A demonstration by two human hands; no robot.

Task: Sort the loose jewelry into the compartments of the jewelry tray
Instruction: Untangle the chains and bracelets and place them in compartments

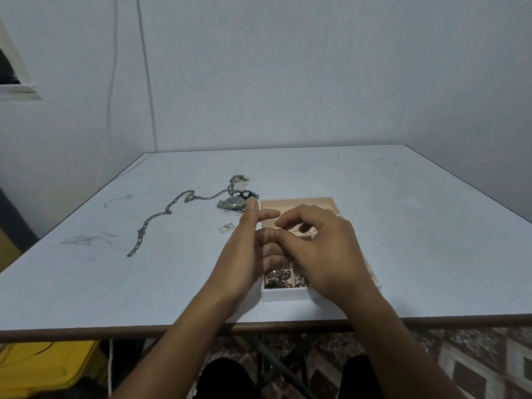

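Loose jewelry lies on the left-centre of a pale blue-white table [403,240] with a brown front edge, set against plain grey-blue walls [288,82]. A dark window opening [11,70] sits at the far left, and thin cables [110,96] run down the wall. A yellow plastic box [43,367] stands under the table.

A long silver link chain [161,217] snakes across the scuffed tabletop. Its far end reaches a metal wristwatch [233,203], a black looped piece [246,194] and a small tangled heap [239,180] behind them. A small flat silver tag [226,227] lies nearer, apart.

The left hand [244,254] stands on edge, thumb up, forefinger out, other fingers bent. The right hand [319,249] meets it with curled, pinching fingertips. I cannot tell whether either holds anything.

Both hands hover over the jewelry tray [299,204], a white box with a beige lining just right of the watch, and hide most of it. Gold-toned pieces [277,279] and pearly beads [300,280] fill two near compartments. A patterned floor [475,364] shows at lower right.
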